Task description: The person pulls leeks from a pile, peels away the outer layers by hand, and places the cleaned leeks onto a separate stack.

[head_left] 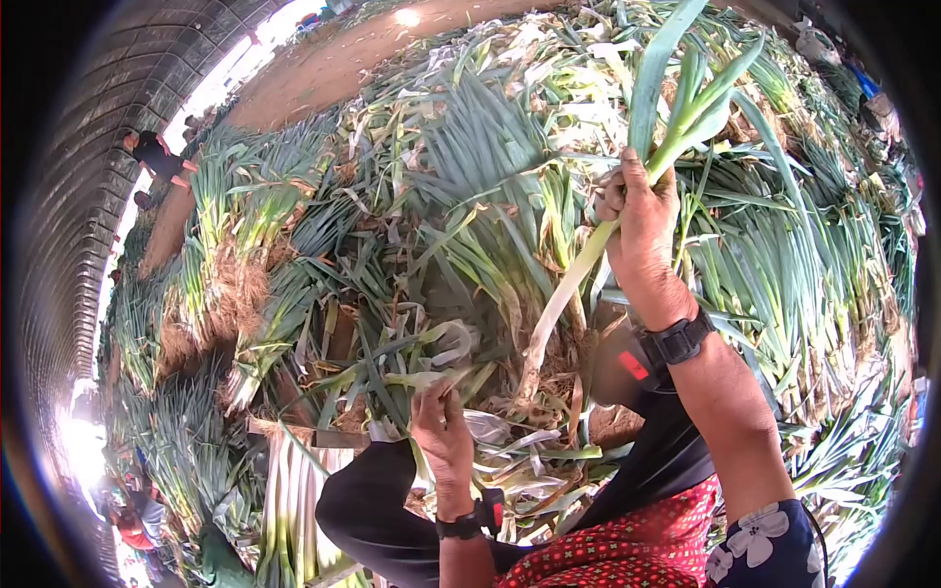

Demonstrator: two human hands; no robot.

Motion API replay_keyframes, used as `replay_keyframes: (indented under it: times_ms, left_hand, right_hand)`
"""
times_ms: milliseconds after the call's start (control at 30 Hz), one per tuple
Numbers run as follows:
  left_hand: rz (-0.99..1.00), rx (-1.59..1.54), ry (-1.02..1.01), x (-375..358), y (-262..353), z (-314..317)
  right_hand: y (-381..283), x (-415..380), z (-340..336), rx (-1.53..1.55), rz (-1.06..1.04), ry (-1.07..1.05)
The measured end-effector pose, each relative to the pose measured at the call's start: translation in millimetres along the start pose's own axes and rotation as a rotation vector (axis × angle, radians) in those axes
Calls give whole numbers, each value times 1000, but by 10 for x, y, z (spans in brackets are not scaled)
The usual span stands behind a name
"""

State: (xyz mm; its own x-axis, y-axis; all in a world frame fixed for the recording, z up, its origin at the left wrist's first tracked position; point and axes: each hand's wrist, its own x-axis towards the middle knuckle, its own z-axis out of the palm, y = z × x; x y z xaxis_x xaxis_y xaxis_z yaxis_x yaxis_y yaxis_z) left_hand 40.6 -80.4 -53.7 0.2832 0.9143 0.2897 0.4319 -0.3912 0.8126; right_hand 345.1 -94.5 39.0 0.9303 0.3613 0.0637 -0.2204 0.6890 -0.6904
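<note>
My right hand (642,216) is closed around a leek (564,294), gripping it where the white shaft turns green. The leek is tilted, with its root end low toward the middle and its green leaves fanning out at the upper right. Lower and to the left, my left hand (441,436) has its fingers pinched together on a pale, curling leek leaf (453,343), which is partly blurred by motion. The left hand is apart from the leek's shaft. Shed leaves (490,426) lie beside it.
Heaps of leeks (480,137) spread all around. Bundles with roots (221,294) stand at left, more leeks (784,284) at right. Trimmed white leeks (289,500) lie by my knee (377,500). Another person (157,157) is at far left, beside a bare dirt path (304,83).
</note>
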Motion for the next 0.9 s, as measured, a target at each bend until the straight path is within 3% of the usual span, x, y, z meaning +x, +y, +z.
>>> replay_keyframes:
  times_ms: [67,200,300,400,567,633,667,733,800,867,900]
  left_hand:
    - [92,22,-69,-8,-64,-31]
    - [99,-66,-288,-128,479,189]
    - [201,112,-177,-216,373,334]
    - [254,41,-22,-206,327,349]
    - [184,53,23,-190,330,350]
    - [-226,-392,123,-189,304,375]
    - [-224,-392,124,-178,308,370]
    - [-299,-985,210,-157,338,337]
    - [-297,-974,165,-147,418,183]
    - [-251,-731,314,-113,421,70]
    - [-155,-827,323,-43,441,-12]
  right_hand:
    - [41,2,-31,4,16,10]
    - [79,-79,38,2,73,52]
    - [71,-99,66,20,78,51]
    - [86,-90,10,28,83,36]
    - [66,-88,15,37,99,46]
    - [75,-75,24,47,99,92]
    - [77,-54,20,49,98,91]
    - [63,15,-17,116,127,120]
    - [80,137,-115,145,165,130]
    - [68,294,-216,186,190,194]
    - [33,364,-247,238,177,223]
